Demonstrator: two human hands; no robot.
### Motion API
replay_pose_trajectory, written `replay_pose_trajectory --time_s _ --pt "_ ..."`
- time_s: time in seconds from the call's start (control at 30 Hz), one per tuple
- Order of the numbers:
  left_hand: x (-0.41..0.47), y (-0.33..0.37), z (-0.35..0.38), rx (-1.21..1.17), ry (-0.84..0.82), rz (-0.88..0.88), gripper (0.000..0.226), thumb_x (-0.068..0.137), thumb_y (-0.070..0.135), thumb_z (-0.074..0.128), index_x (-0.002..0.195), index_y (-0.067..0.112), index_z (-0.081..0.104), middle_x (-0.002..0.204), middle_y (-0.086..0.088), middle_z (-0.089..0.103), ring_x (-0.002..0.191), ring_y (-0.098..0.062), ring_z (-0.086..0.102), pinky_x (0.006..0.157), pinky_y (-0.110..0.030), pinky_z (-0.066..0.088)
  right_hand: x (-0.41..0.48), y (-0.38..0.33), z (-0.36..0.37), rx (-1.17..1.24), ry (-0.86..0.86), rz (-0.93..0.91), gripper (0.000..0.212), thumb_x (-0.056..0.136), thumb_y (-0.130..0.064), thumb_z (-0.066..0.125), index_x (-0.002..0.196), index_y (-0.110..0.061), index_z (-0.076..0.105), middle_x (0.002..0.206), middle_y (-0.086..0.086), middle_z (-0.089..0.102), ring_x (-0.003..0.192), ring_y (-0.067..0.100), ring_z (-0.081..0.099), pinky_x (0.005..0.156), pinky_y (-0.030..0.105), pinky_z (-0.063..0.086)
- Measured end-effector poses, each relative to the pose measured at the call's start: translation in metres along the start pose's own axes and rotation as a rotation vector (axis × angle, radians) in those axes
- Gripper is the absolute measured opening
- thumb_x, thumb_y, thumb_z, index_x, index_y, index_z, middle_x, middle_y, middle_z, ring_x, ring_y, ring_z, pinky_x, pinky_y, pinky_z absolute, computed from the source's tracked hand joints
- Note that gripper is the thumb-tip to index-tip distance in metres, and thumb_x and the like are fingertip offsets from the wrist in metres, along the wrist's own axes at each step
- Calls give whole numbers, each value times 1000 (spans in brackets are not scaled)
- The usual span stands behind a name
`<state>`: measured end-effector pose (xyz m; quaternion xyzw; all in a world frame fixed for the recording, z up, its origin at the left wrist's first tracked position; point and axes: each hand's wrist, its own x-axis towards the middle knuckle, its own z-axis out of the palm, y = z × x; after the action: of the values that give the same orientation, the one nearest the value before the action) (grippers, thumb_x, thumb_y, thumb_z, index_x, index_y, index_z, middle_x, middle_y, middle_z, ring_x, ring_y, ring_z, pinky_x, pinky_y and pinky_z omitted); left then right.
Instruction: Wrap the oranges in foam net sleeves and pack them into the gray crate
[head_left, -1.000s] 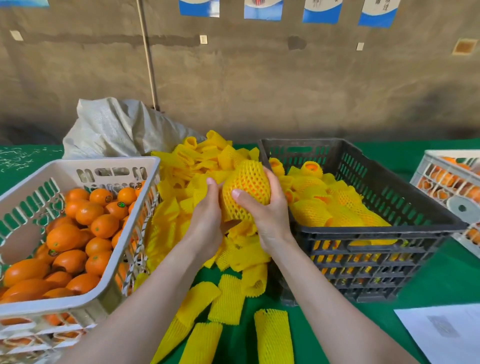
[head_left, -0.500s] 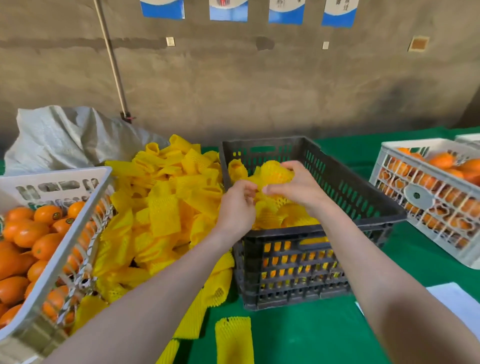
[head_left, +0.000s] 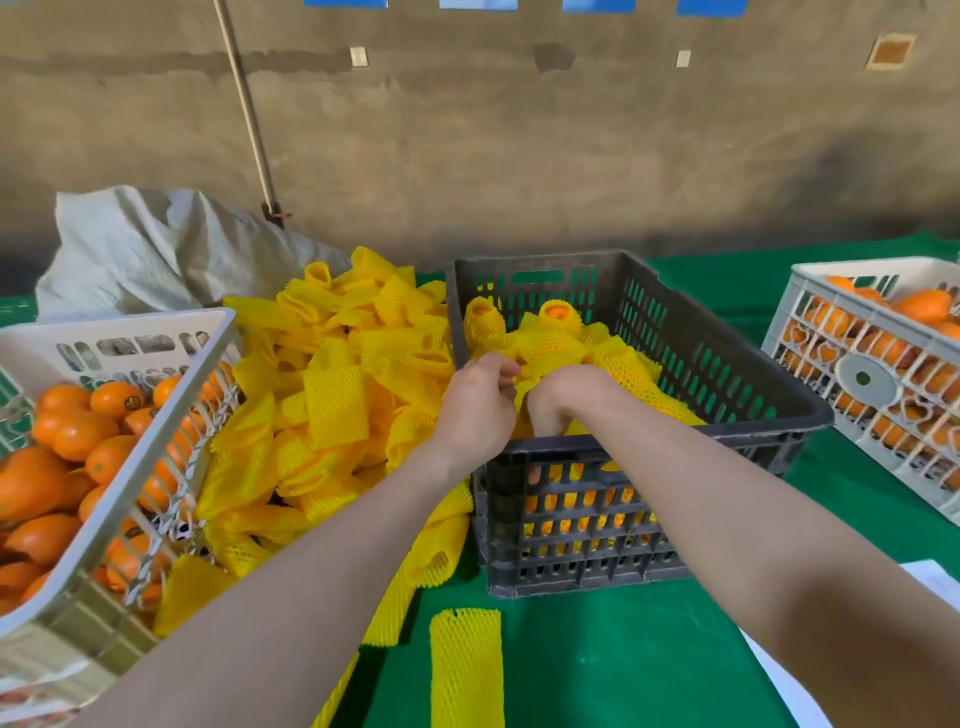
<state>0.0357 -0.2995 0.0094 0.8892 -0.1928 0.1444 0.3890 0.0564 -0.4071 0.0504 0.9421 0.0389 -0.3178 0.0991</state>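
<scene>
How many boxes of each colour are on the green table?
Dark gray plastic crate: 1
White plastic crates: 2, the left white plastic crate and the right white plastic crate
Total: 3

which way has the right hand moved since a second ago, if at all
Yes. The right hand moved right and forward, from beside the left wall of the dark gray slatted plastic crate to inside it, just behind its near rim.
</scene>
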Motion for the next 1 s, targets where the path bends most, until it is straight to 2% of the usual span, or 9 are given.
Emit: replay_pose_trajectory --time_s 0.1,0.23,0.3,0.43,0.5,0.57,0.67,0.8,1.0 --pt "-3 -3 -6 -46 -27 33 28 92 -4 50 117 4 60 117 -13 61 106 -21 59 89 -30 51 -1 -2 3 -33 -7 37 25 91 -12 46 66 -13 41 73 1 32 75 24 35 77 35 33" --pt "-12 -9 -12 -70 -35 91 26 90 -2 58 115 5 61 116 -9 58 100 -14 58 84 -19 49 0 -5 14 35 72 -6 17 95 -11 41 100 -9 57 89 4 45 81 21 42 80 33 35" --pt "-16 -11 -17 -60 -25 136 27 87 1 64 113 7 63 112 -4 56 98 -9 53 83 -12 45 -2 -6 14 43 176 19 16 94 -17 45 97 -9 59 91 5 49 81 21 46 77 33 39" --pt "-20 -19 -40 -87 18 123 28 79 3 72 106 8 65 101 -1 59 92 -13 56 76 -18 50 -15 -21 8 365 928 61 27 91 -35 54 110 -17 61 105 7 60 98 28 57 72 34 44" --pt "-22 -29 -57 -140 51 50 24 79 3 72 102 6 66 97 -2 64 88 -15 61 76 -24 51 -26 -47 11 563 1320 -144 22 90 -28 55 106 -14 62 105 9 61 98 28 58 75 34 44" --pt "-27 -44 -73 -182 112 -24 18 80 0 70 95 8 66 87 0 64 78 -12 60 69 -17 47 -31 -81 22 670 1464 -377 16 88 -19 55 98 -10 64 97 10 61 90 25 58 74 34 45" --pt "-44 -74 -93 -193 153 -196 19 81 -4 65 97 7 66 88 -6 66 77 -15 60 67 -20 47 -16 -126 54 698 1190 -550 14 87 -7 53 98 -8 61 95 13 61 88 28 57 72 35 42" --pt "-76 -112 -113 -200 125 -403 9 91 5 60 97 12 63 94 -11 68 80 -25 67 71 -39 51 32 -167 104 503 630 -431 18 88 -6 51 106 -4 50 113 19 57 106 38 53 75 37 40" --pt "-108 -136 -135 -209 113 -515 8 94 10 58 101 13 61 97 -7 65 78 -18 67 76 -40 55 82 -231 148 180 381 -525 63 81 -10 61 139 -17 35 148 10 29 136 32 26 105 40 32"
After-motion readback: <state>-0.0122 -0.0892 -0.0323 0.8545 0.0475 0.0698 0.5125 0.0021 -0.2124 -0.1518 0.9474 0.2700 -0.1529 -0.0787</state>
